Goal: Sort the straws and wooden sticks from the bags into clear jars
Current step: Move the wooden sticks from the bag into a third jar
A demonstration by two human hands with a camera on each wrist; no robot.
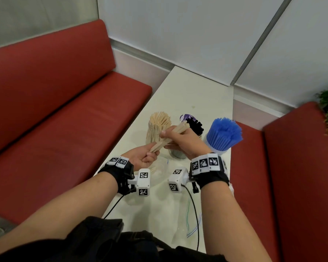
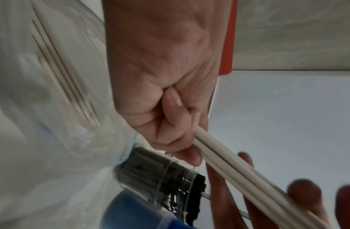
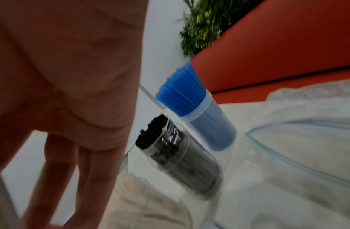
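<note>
Gripping slim pale wooden sticks [image 1: 169, 136] | left hand [image 1: 144, 158] fisted | right hand [image 1: 186, 140] pinching

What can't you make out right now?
- Sticks count: head view, hands cover the bundle.
- Right hand grip: right wrist view blurred, fingertips cut off.
- Black straws jar: head view, right hand hides its body.
- Bag contents: left wrist view, blurred plastic.

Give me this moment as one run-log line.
left hand: grips wooden sticks low end | right hand: holds upper end | sticks jar: full | blue straws jar: full
</note>
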